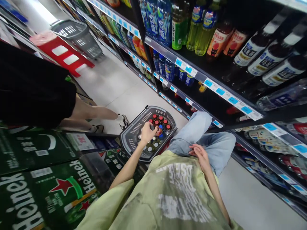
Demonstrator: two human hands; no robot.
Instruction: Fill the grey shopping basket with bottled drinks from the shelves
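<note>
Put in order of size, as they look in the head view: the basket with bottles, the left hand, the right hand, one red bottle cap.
1. Basket
2. Left hand and right hand: they look too alike to rank
3. Red bottle cap

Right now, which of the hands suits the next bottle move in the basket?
Probably left: the left hand is in the basket, holding a bottle; the right hand is by the jeans, farther away.

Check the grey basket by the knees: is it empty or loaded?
Loaded, at least partly: inside the basket, red caps and white caps of bottles show, with the left hand among them.
</note>
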